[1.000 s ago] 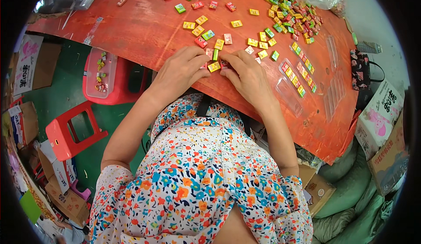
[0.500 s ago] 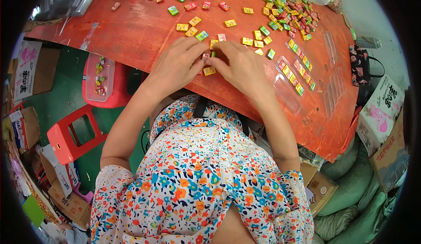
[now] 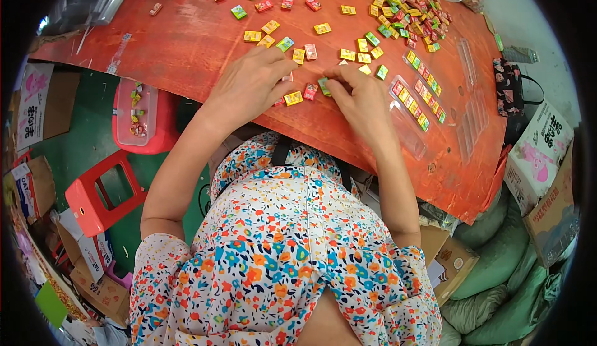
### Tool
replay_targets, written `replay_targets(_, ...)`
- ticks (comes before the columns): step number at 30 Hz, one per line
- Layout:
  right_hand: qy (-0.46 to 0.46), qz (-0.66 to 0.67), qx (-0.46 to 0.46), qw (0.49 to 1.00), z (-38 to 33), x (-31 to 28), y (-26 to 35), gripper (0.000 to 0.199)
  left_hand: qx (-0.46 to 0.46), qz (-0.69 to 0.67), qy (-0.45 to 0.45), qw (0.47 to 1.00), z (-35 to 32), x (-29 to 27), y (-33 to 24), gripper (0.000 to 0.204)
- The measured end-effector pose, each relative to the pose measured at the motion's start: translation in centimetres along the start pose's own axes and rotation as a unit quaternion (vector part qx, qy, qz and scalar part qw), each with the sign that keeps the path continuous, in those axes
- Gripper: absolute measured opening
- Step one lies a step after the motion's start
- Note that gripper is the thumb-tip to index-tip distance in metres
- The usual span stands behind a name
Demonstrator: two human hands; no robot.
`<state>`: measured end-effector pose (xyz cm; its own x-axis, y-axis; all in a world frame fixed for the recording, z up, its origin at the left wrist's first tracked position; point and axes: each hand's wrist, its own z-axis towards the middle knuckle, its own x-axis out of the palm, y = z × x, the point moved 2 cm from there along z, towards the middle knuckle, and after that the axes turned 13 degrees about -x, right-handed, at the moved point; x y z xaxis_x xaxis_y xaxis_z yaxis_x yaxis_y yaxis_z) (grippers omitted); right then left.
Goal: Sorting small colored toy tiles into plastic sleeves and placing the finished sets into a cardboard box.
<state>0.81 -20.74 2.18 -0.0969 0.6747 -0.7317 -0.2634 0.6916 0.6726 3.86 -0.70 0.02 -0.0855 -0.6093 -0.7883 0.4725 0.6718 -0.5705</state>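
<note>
My right hand (image 3: 360,94) pinches a green box (image 3: 323,87) at the fingertips. Red box (image 3: 310,92) and yellow box (image 3: 293,98) lie on the tabletop (image 3: 193,47) between my hands, red nearer the green. Left hand (image 3: 252,86): fingers curled by a half-hidden pink box (image 3: 287,77); cannot tell if gripped.

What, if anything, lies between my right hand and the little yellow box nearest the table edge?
Two small boxes. A green box sits right at the fingertips of your right hand, and a red box lies between it and the yellow box. Nothing else shows in that gap.
</note>
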Motion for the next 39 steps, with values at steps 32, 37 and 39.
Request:
replay_targets(32, -0.021, -0.216, -0.211, 0.953, -1.7, 0.2, 0.3, 0.042, -0.083, -0.037, 0.022, 0.996, -3.4, -0.1, -0.7, 0.041)
replay_targets(37, 0.009, -0.148, -0.188, 0.971, -1.5, 0.9, -1.1, 0.037, -0.095, -0.053, 0.038, 0.993, -2.6, 0.4, -1.3, 0.039)
replay_targets(39, 0.016, -0.138, -0.191, 0.972, -1.4, 1.1, -1.1, 0.037, -0.097, -0.064, 0.042, 0.992, -2.5, 0.7, -1.3, 0.038)
